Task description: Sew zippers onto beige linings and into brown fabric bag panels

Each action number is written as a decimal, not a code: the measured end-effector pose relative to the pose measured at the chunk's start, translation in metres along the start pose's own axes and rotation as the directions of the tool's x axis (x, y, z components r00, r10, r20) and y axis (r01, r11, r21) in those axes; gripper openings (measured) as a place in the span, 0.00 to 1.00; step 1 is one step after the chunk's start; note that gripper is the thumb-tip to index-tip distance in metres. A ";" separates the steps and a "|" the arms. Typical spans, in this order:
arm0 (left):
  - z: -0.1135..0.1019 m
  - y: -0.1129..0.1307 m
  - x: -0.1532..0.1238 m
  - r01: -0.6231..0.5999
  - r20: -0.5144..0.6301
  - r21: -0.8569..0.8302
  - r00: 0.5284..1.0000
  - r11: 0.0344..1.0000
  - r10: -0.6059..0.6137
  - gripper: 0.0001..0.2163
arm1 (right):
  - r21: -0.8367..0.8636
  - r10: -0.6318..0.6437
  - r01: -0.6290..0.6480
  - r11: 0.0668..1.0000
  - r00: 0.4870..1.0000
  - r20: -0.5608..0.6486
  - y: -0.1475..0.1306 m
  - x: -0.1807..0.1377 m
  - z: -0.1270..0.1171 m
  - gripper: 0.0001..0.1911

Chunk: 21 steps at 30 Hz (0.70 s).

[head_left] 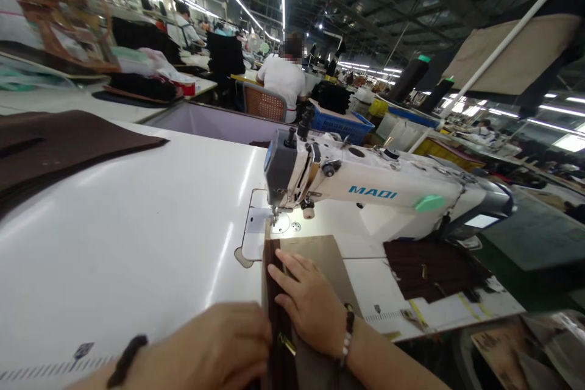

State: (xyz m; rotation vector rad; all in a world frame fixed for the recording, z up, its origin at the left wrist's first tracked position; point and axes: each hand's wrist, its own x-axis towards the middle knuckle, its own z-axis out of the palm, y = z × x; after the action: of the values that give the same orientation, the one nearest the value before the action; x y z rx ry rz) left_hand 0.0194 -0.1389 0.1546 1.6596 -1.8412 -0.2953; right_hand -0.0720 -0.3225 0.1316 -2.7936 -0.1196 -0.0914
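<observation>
A beige fabric piece (pixel 326 259) with a dark brown zipper strip (pixel 276 292) along its left side lies on the sewing table, its far end at the needle of a white sewing machine (pixel 365 186). A gold zipper pull (pixel 287 344) shows on the strip. My right hand (pixel 308 301) rests flat on the fabric and strip, fingers stretched toward the needle. Closer to me, my left hand (pixel 223 344) is closed at the strip's left edge, slightly blurred, its fingertips partly hidden. The machine's lamp lights the needle plate (pixel 260 225).
Brown cloth (pixel 77 146) covers the table's far left. Under the machine's right end sits a stack of dark brown zipper pieces (pixel 429 271). Thread cones (pixel 409 79) stand behind the machine. Beyond are a blue crate (pixel 340 122) and a seated person in white (pixel 283 82).
</observation>
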 end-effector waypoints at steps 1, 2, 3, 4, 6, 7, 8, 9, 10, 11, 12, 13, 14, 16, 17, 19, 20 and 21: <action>-0.011 -0.008 0.007 0.027 -0.003 0.067 1.000 0.997 -0.027 0.16 | -0.005 0.000 0.000 1.000 1.000 -0.002 0.000 0.002 0.000 0.22; -0.020 -0.018 0.013 0.042 -0.035 0.136 0.999 0.990 -0.038 0.16 | -0.006 0.001 -0.001 1.000 1.000 -0.001 0.000 0.005 -0.001 0.22; -0.026 -0.030 0.018 0.043 -0.066 0.202 0.997 0.978 -0.030 0.15 | -0.002 0.002 -0.002 1.000 1.000 0.004 0.000 0.006 -0.001 0.22; -0.030 -0.041 0.023 0.041 -0.076 0.253 0.997 0.967 -0.022 0.15 | 0.002 0.002 -0.002 1.000 1.000 0.012 0.000 0.008 -0.001 0.23; -0.031 -0.061 0.028 0.027 -0.089 0.318 0.996 0.948 0.001 0.15 | 0.015 0.000 -0.001 1.000 0.999 0.037 0.000 0.008 -0.002 0.24; -0.029 -0.068 0.029 0.023 -0.084 0.330 0.996 0.944 0.005 0.14 | 0.022 -0.003 0.001 1.000 0.999 0.049 0.000 0.008 -0.002 0.25; -0.027 -0.073 0.029 0.020 -0.080 0.334 0.997 0.942 0.008 0.14 | 0.029 -0.006 0.004 1.000 0.998 0.060 0.000 0.007 -0.002 0.26; -0.025 -0.076 0.029 0.020 -0.075 0.334 0.997 0.943 0.006 0.14 | 0.035 -0.010 0.008 0.999 0.997 0.070 0.001 0.007 -0.001 0.26; -0.022 -0.077 0.028 0.015 -0.076 0.335 0.997 0.942 0.011 0.13 | 0.040 -0.015 0.012 0.999 0.997 0.079 0.001 0.007 -0.001 0.26; -0.021 -0.077 0.027 0.011 -0.081 0.342 0.997 0.939 0.018 0.13 | 0.045 -0.020 0.016 0.999 0.996 0.086 0.001 0.007 -0.001 0.26; -0.019 -0.077 0.026 0.005 -0.085 0.358 0.996 0.934 0.027 0.13 | 0.046 -0.021 0.017 0.999 0.996 0.090 0.001 0.007 0.000 0.26; -0.018 -0.076 0.024 0.001 -0.086 0.377 0.996 0.926 0.034 0.13 | 0.047 -0.021 0.016 0.999 0.996 0.091 0.002 0.007 0.000 0.26; -0.017 -0.076 0.023 -0.002 -0.085 0.397 0.996 0.918 0.039 0.13 | 0.047 -0.017 0.012 0.999 0.996 0.091 0.001 0.007 0.000 0.26; -0.016 -0.075 0.020 0.000 -0.071 0.430 0.997 0.903 0.034 0.13 | 0.044 -0.005 0.001 0.999 0.996 0.088 0.001 0.008 0.001 0.27; -0.015 -0.076 0.019 0.006 -0.062 0.439 0.998 0.899 0.024 0.13 | 0.041 -0.002 -0.002 0.999 0.996 0.087 0.000 0.008 0.001 0.27; -0.013 -0.077 0.018 0.016 -0.045 0.450 0.999 0.893 0.005 0.13 | 0.033 -0.003 0.000 0.999 0.996 0.088 0.000 0.009 0.002 0.27; -0.012 -0.078 0.018 0.020 -0.040 0.457 0.999 0.889 -0.002 0.14 | 0.028 -0.006 0.003 1.000 0.996 0.089 0.001 0.009 0.002 0.26; -0.011 -0.078 0.018 0.025 -0.037 0.467 0.999 0.884 -0.009 0.14 | 0.022 -0.007 0.006 1.000 0.996 0.089 0.002 0.009 0.002 0.26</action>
State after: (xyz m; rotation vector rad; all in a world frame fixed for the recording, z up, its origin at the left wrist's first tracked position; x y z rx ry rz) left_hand 0.0892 -0.1674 0.1248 1.9815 -1.9783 0.1912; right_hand -0.0632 -0.3230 0.1301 -2.7763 -0.1505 0.0325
